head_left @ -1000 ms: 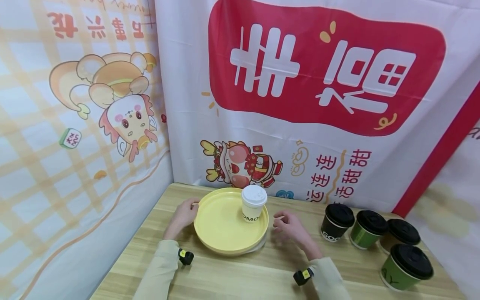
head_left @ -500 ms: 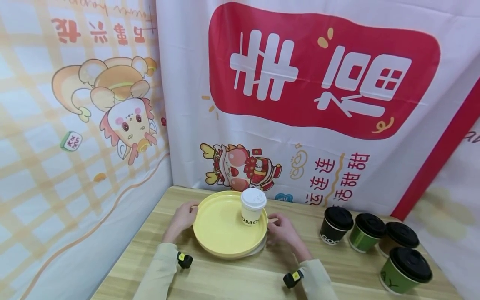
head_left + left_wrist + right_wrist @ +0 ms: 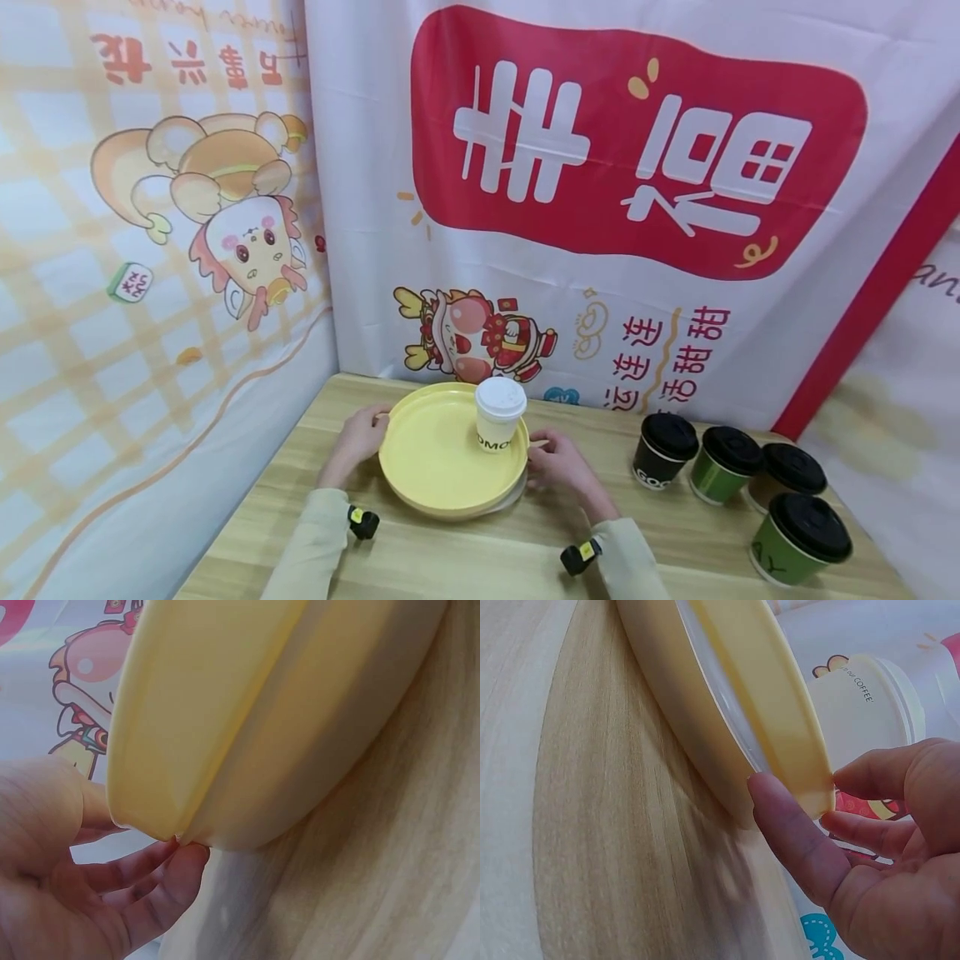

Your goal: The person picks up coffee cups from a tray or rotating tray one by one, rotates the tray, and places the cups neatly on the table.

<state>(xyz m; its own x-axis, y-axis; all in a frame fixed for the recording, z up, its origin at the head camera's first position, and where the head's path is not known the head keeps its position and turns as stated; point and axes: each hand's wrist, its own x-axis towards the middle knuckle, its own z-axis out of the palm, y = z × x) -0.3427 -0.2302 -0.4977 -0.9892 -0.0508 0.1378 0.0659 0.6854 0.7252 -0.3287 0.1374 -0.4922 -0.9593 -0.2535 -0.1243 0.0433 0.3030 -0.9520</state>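
A round yellow tray [image 3: 427, 458] with a raised rim sits on the table, with a pale disc-like edge showing beneath its front right. On its right half stands a white paper cup [image 3: 497, 429] with a white lid and dark lettering. My left hand [image 3: 362, 433] holds the tray's left rim; in the left wrist view its fingertips [image 3: 191, 862] press at the rim's lower edge. Opposite, my right hand [image 3: 561, 467] pinches the right rim, its thumb and fingers on either side of the wall [image 3: 791, 705] in the right wrist view. The cup [image 3: 862, 712] rises behind that rim.
To the right stand several lidded paper cups: a black one [image 3: 660, 462], a green one [image 3: 716, 475], a brown one [image 3: 761, 487] and a wider green one [image 3: 783, 550]. Printed cloth [image 3: 360, 250] hangs behind and to the left of the wooden table [image 3: 450, 558].
My right hand has moved left from beside the tray to grip its right rim. The left hand keeps its hold. Tray and white cup stay together, and the head view has shifted slightly.
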